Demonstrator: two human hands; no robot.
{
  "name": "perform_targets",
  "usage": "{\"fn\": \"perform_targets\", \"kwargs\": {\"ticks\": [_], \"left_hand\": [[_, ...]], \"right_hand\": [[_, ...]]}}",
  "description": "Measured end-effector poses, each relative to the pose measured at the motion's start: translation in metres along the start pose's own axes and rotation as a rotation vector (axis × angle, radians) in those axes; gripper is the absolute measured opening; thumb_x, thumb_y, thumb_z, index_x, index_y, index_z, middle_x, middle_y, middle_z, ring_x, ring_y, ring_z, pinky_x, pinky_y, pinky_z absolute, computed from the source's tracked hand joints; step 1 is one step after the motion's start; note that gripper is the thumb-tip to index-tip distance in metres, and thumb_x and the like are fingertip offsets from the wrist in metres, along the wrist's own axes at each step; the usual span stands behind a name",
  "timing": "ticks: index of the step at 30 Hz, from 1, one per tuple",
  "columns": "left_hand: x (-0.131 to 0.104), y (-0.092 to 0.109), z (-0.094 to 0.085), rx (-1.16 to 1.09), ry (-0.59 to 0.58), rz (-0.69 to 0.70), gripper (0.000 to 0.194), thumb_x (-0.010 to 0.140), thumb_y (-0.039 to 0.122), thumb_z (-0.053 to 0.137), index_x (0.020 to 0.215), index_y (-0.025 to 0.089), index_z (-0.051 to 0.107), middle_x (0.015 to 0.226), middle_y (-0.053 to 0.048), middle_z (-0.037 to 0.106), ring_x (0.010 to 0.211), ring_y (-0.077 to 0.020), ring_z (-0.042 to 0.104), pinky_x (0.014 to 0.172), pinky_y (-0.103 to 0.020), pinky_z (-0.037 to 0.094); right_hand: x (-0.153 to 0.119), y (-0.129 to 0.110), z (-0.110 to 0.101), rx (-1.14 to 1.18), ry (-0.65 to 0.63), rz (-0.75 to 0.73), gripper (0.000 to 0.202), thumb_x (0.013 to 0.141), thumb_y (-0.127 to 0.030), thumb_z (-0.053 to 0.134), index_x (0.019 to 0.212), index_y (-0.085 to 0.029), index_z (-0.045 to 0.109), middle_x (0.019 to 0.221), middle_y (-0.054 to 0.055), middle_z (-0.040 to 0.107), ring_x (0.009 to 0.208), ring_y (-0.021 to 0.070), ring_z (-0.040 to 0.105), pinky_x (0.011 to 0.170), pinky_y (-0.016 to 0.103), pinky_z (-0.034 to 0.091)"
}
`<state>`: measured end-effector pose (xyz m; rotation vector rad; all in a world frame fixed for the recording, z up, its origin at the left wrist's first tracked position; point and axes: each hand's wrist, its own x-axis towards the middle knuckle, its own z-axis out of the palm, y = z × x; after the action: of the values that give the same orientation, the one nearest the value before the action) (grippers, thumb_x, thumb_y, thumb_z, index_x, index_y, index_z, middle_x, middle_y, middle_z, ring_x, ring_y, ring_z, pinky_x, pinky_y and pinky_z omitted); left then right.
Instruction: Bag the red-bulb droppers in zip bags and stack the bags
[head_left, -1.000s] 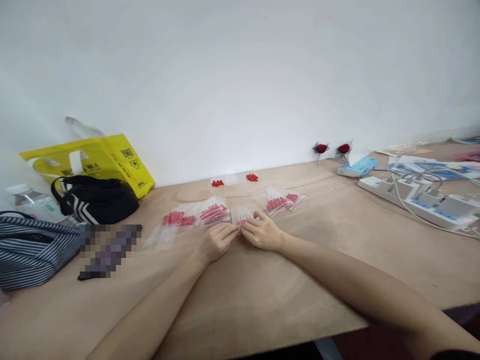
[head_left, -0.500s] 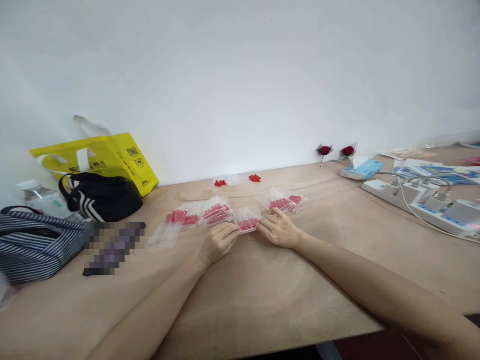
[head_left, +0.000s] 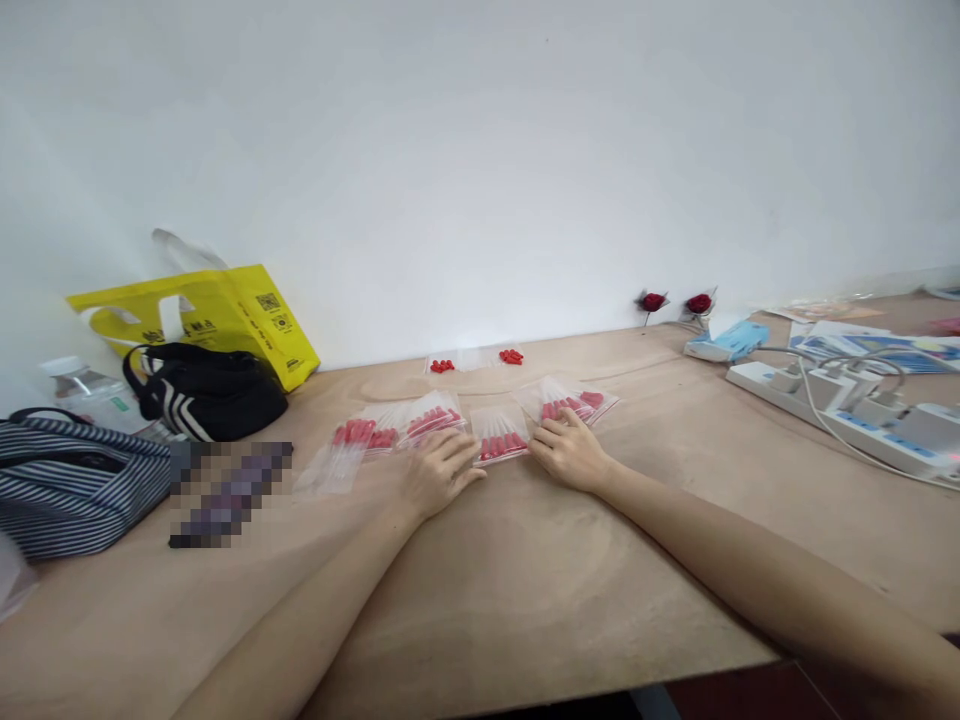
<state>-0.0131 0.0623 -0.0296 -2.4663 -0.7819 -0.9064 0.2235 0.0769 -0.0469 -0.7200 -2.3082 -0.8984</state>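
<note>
A clear zip bag (head_left: 501,422) with several small red pieces in its lower end lies flat between my hands. My left hand (head_left: 441,472) is open at its left side, fingers spread and thumb stretched out toward the bag's lower edge. Beside its right edge rests my right hand (head_left: 571,452), fingers loosely bent and apart, fingertips by a fanned pile of similar bags (head_left: 564,400). Another fan of filled bags (head_left: 429,415) lies just beyond my left hand, with more red-filled bags (head_left: 360,432) to its left. Whether either hand touches the middle bag is hard to see.
Clear bags (head_left: 334,472) lie left of the left hand. Near the wall are two small heaps of red pieces (head_left: 442,366) on clear plastic. A black pouch (head_left: 217,390), yellow bag (head_left: 277,330) and striped bag (head_left: 75,490) stand left; a power strip (head_left: 832,415) lies right.
Both hands have let go of the middle bag's lower corners. My left fingers have spread apart, and the right hand has shifted slightly right. The bag lies flat on the table.
</note>
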Motion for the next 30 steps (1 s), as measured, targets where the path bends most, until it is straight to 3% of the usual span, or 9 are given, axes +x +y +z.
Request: {"fn": "perform_targets", "kwargs": {"ticks": [3, 6, 10, 14, 18, 26, 30], "left_hand": [[-0.003, -0.018, -0.008, 0.13, 0.03, -0.205, 0.029, 0.076, 0.03, 0.052, 0.102, 0.017, 0.056, 0.102, -0.01, 0.059, 0.096, -0.024, 0.052, 0.082, -0.043, 0.043], [-0.015, -0.043, -0.014, 0.202, 0.052, -0.358, 0.026, 0.075, 0.031, 0.051, 0.096, 0.016, 0.06, 0.098, -0.011, 0.061, 0.092, -0.0248, 0.056, 0.08, -0.042, 0.045], [-0.034, -0.066, -0.017, 0.166, -0.096, -0.387, 0.03, 0.073, 0.031, 0.05, 0.096, 0.014, 0.061, 0.097, -0.01, 0.064, 0.089, -0.0236, 0.059, 0.077, -0.038, 0.049], [-0.04, -0.068, -0.018, 0.159, -0.184, -0.431, 0.031, 0.077, 0.027, 0.042, 0.099, 0.015, 0.059, 0.099, -0.008, 0.064, 0.088, -0.0199, 0.061, 0.078, -0.033, 0.049], [-0.038, -0.067, -0.02, 0.18, -0.224, -0.396, 0.033, 0.081, 0.023, 0.034, 0.102, 0.016, 0.058, 0.104, -0.007, 0.062, 0.093, -0.0187, 0.059, 0.082, -0.031, 0.047], [-0.036, -0.066, -0.023, 0.071, -0.039, -0.508, 0.026, 0.079, 0.033, 0.043, 0.077, 0.019, 0.066, 0.084, -0.004, 0.068, 0.079, -0.0173, 0.063, 0.072, -0.028, 0.05], [-0.029, -0.057, -0.029, 0.021, 0.156, -0.593, 0.024, 0.078, 0.031, 0.047, 0.07, 0.017, 0.064, 0.075, -0.003, 0.068, 0.071, -0.0148, 0.062, 0.067, -0.025, 0.049]], "right_hand": [[0.004, 0.0, 0.005, -0.028, -0.043, 0.044, 0.025, 0.082, -0.014, 0.042, 0.061, -0.015, 0.056, 0.065, 0.003, 0.055, 0.066, 0.0139, 0.041, 0.074, 0.035, 0.023], [0.011, 0.0, 0.013, -0.046, -0.08, 0.085, 0.022, 0.08, -0.012, 0.045, 0.062, -0.015, 0.058, 0.066, 0.004, 0.057, 0.067, 0.0146, 0.042, 0.075, 0.036, 0.022], [0.021, 0.004, 0.025, -0.054, -0.168, 0.186, 0.017, 0.076, -0.011, 0.051, 0.062, -0.015, 0.06, 0.065, 0.005, 0.058, 0.07, 0.0166, 0.044, 0.075, 0.037, 0.022], [0.024, 0.007, 0.025, -0.011, -0.264, 0.211, 0.018, 0.079, -0.017, 0.049, 0.067, -0.015, 0.061, 0.07, 0.007, 0.059, 0.074, 0.018, 0.044, 0.071, 0.036, 0.022], [0.014, 0.002, 0.011, 0.044, -0.215, 0.184, 0.018, 0.082, -0.028, 0.046, 0.084, -0.017, 0.06, 0.081, 0.007, 0.059, 0.078, 0.0179, 0.044, 0.071, 0.035, 0.021], [-0.015, -0.005, -0.013, 0.156, -0.106, 0.21, 0.017, 0.081, -0.021, 0.045, 0.075, -0.02, 0.061, 0.069, 0.002, 0.056, 0.072, 0.0145, 0.042, 0.069, 0.031, 0.021], [-0.017, -0.003, -0.012, 0.231, -0.105, 0.25, 0.016, 0.08, -0.022, 0.047, 0.077, -0.02, 0.062, 0.07, 0.002, 0.056, 0.072, 0.0144, 0.043, 0.069, 0.03, 0.022]]}}
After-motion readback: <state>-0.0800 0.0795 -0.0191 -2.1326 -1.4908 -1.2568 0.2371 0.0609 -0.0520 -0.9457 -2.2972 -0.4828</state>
